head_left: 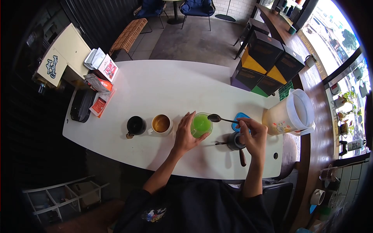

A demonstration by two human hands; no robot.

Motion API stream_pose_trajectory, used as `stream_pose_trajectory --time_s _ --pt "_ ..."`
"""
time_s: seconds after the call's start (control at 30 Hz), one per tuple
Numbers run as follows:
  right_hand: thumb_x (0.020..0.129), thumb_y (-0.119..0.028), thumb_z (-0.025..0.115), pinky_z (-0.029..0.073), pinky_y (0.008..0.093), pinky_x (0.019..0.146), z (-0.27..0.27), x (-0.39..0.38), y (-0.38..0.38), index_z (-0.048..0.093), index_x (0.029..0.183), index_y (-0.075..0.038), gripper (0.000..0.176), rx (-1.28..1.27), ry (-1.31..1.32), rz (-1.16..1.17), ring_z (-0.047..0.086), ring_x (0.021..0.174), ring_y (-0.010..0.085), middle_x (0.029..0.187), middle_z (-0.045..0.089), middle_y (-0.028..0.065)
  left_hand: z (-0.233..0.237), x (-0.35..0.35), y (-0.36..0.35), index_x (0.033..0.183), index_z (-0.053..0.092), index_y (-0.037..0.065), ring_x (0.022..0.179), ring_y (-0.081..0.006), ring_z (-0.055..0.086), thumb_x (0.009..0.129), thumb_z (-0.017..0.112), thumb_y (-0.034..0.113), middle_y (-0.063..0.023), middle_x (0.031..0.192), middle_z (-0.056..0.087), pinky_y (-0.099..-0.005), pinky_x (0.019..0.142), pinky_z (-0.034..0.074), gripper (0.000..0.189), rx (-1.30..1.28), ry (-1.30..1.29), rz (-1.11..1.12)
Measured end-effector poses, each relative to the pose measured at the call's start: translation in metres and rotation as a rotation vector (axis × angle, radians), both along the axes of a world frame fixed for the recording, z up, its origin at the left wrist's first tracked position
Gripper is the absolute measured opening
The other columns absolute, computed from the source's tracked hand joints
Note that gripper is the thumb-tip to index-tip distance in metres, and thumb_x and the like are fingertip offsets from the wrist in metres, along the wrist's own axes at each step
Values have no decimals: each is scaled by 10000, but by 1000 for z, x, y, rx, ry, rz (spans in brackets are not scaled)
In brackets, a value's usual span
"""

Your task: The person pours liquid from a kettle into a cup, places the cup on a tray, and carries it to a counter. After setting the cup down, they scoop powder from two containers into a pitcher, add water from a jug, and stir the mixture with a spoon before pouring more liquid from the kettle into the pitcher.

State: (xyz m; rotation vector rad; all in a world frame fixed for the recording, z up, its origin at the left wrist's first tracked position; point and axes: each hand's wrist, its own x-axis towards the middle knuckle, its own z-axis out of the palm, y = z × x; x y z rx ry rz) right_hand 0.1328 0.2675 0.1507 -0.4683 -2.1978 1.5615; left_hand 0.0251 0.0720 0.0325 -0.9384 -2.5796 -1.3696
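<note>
A clear glass of bright green liquid (201, 123) stands on the white table, with my left hand (186, 133) wrapped round its left side. My right hand (253, 136) pinches the handle of a dark spoon (214, 117), whose bowl is at the upper right rim of the glass. Just left of my right hand is a small dark pot (234, 141) with a wooden handle. Behind it lies a blue lid (241, 117), partly hidden by the spoon and hand. To the left are a white cup of brown liquid (161, 124) and a black cup (136, 125).
A large plastic pitcher (280, 116) stands at the table's right end, near stacked black boxes (265, 50). At the left end are a napkin holder (107, 68), orange packets (101, 101) and a black tray (82, 105). The white table (167, 85) has a curved front edge.
</note>
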Motion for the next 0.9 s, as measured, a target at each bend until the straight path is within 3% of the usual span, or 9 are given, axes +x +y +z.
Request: stream_pose_trajectory --time_s 0.17,0.33,0.5,0.6,0.7,0.77,0.9 --pt "888 -65 610 474 239 653 -2 2 -6 680 978 49 161 -76 85 -61 592 684 104 744 669 71 -3 -4 6 1246 467 -17 1225 -420 471 697 808 397 -243 1232 543 -503 1028 381 767 31 -6 -12" --pt "888 -54 611 493 246 628 -23 -2 -12 675 971 54 150 -59 -10 2 623 677 117 768 685 92 -9 -4 10 1206 480 -2 1167 -416 508 683 814 365 -224 1166 577 -501 1015 394 721 64 -17 12" --pt "904 -27 602 484 222 620 -16 8 14 648 979 92 148 -238 50 -84 607 659 110 781 672 107 -1 -7 11 1173 489 4 1095 -396 547 669 818 336 -204 1102 595 -487 1004 410 687 96 -87 -18" --pt "922 -79 597 483 226 630 -24 23 49 646 980 76 172 -178 176 -138 617 660 115 789 676 103 -3 -8 11 1150 497 0 1073 -386 559 664 822 331 -195 1075 603 -478 998 419 672 117 -83 -24" --pt "895 -76 616 476 240 618 -47 36 86 644 961 87 178 -159 159 -302 629 659 141 772 672 127 -1 -9 8 1152 496 -13 1076 -380 560 665 821 339 -190 1076 607 -473 995 423 682 127 -126 -60" --pt "893 -76 615 480 243 615 -71 46 108 641 958 85 175 -182 125 -345 636 660 148 772 674 130 -3 -11 7 1272 390 -133 1029 -353 617 667 832 334 -243 1105 607 -421 886 508 883 16 10 -58" --pt "886 -73 615 505 256 614 -99 58 118 633 948 80 166 -242 7 -407 659 666 171 780 682 144 -5 -11 6 1275 388 -131 1034 -353 616 674 827 329 -244 1113 605 -423 885 510 875 -14 45 -87"
